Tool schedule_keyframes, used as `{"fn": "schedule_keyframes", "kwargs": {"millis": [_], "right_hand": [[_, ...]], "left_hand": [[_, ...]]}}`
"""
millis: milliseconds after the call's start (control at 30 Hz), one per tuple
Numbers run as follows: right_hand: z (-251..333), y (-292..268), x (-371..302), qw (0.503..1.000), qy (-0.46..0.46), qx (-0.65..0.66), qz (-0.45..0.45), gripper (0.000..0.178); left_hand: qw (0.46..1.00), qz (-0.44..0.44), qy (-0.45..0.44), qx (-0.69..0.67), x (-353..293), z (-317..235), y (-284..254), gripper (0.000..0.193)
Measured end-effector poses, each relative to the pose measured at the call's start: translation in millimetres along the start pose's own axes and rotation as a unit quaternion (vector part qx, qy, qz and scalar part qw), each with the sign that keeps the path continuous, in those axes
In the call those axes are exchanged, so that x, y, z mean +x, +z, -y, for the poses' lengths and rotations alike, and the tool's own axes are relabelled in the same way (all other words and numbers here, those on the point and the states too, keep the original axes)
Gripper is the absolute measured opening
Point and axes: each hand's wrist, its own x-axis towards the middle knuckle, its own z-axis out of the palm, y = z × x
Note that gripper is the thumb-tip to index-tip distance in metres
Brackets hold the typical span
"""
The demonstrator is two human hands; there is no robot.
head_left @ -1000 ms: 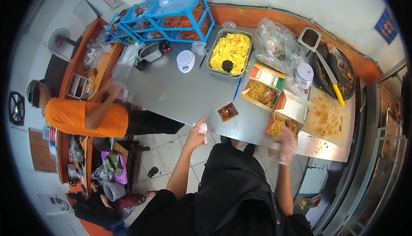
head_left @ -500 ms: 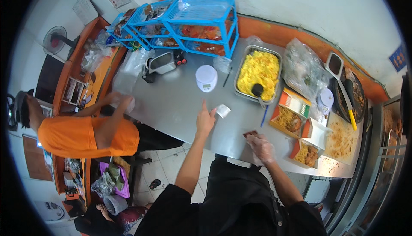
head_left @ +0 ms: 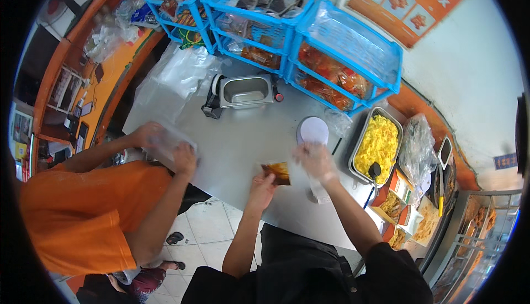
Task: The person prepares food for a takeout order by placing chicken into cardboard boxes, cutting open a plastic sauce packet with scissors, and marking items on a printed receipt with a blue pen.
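Note:
My left hand (head_left: pixel 260 192) is closed on a small brown-and-yellow sachet (head_left: pixel 277 172), gripping it by one corner above the steel table (head_left: pixel 243 138). To its right, my right hand (head_left: pixel 317 163) is smeared by motion, so its fingers cannot be made out. A pale, translucent plastic piece (head_left: pixel 319 189) shows just under that hand; whether it is a loose glove or something else is unclear. Just beyond the right hand stands a round white kitchen scale (head_left: pixel 312 129), its front partly covered by the hand.
A co-worker in an orange shirt (head_left: pixel 83 215) handles a clear plastic bag (head_left: pixel 171 145) at the left. Blue stacked racks (head_left: pixel 348 55) line the back, behind a steel container (head_left: pixel 245 92). Rightward are a tray of yellow food (head_left: pixel 377 146), food boxes (head_left: pixel 390 204) and a yellow-handled knife (head_left: pixel 441 193).
The view has swung left. The brown sachet has passed from my gloved right hand to my left. My right hand has moved up toward the scale. The co-worker appears nearer.

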Motion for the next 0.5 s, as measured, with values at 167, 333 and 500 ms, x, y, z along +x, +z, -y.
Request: {"fn": "schedule_keyframes", "kwargs": {"millis": [167,333,500], "right_hand": [[-4,74,185,0.989,0.085,-0.093,-0.072,0.022],[16,98,207,0.965,0.103,-0.22,-0.098,0.023],[4,90,167,0.976,0.17,-0.125,-0.051,0.023]], "left_hand": [[0.994,-0.025,0.084,-0.061,-4,-60,-24,0.032],[0.992,-0.079,0.067,0.068,-18,-81,-52,0.037],[0.989,-0.117,0.02,0.083,-14,-89,-35,0.028]]}}
